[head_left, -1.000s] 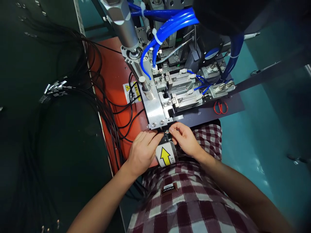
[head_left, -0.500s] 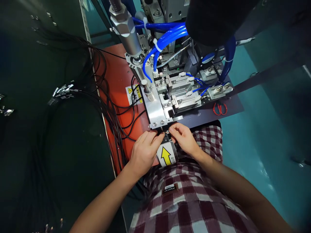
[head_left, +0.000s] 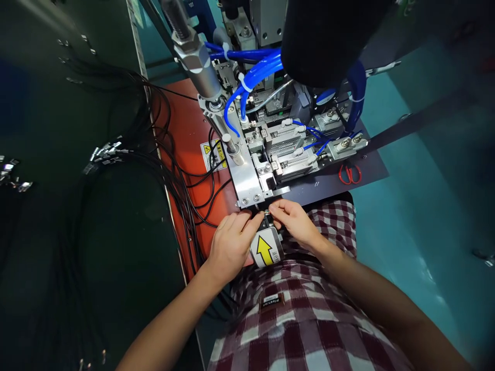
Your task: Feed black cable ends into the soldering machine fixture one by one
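Observation:
Both hands meet at the front edge of a metal machine (head_left: 247,180), over a small black fixture (head_left: 264,224). My left hand (head_left: 230,242) rests on the fixture's left side, its thumb and fingers bent inward; what they grip is mostly hidden. My right hand (head_left: 292,219) pinches a tiny shiny metal connector (head_left: 266,212) between thumb and forefinger, just right of the left thumb tip. Below the fixture lies a white plate with a yellow arrow (head_left: 265,251), close to the checked shirt.
Black cables (head_left: 181,201) with metal connector ends (head_left: 106,153) run over the dark surface and red base (head_left: 174,111) at left. Blue air tubes (head_left: 263,69) arch above the machine. Red-handled scissors (head_left: 350,174) lie on the grey plate at right.
The camera view has shifted slightly. Both hands stay at the fixture with nearly the same grip; the small metal connector shows a little more clearly between them.

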`<state>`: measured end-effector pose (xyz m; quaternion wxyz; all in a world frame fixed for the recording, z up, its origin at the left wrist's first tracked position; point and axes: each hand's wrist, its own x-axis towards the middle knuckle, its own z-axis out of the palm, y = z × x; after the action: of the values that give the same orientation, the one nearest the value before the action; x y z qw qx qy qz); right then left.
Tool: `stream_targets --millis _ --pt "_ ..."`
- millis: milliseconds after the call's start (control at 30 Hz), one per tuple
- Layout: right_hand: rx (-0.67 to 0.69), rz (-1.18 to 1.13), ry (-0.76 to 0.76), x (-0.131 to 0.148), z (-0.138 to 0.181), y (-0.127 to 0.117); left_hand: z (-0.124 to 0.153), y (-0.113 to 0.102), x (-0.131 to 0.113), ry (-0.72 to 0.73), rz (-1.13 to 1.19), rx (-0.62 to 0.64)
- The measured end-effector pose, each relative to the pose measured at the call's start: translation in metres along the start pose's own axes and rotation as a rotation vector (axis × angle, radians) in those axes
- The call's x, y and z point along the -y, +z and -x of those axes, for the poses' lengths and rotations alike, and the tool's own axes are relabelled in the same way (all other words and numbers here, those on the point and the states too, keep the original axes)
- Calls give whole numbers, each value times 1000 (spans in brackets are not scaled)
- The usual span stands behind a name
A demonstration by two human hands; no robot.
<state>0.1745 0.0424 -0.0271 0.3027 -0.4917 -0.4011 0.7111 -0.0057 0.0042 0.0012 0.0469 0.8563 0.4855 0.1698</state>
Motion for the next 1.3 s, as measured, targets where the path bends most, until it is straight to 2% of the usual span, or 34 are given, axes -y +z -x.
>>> stream_targets --millis 200,433,567,667,767,900,1033,1200,1300 --pt "-81 44 -72 -4 1 5 2 2 -4 -38 -7 67" --pt "-62 -151 -15 -5 -2 10 6 4 -11 -119 13 62" --pt "-48 -110 -29 -5 -2 6 29 -2 -6 -180 54 2" --pt "-50 -94 -49 -6 -3 6 51 -6 -7 -235 -60 2" --pt "-49 -95 -57 -7 -3 6 62 -6 -13 -258 -169 45" --pt "-61 -99 -63 -9 -4 0 59 -2 -17 -271 -262 52" --pt "-140 -145 -74 -13 -3 -12 58 1 -16 -270 -287 44" --pt "-205 -173 -80 -21 0 -25 61 1 -17 -290 -247 41" --pt "-224 -180 -77 -24 3 -28 52 -3 -9 -326 -174 54"
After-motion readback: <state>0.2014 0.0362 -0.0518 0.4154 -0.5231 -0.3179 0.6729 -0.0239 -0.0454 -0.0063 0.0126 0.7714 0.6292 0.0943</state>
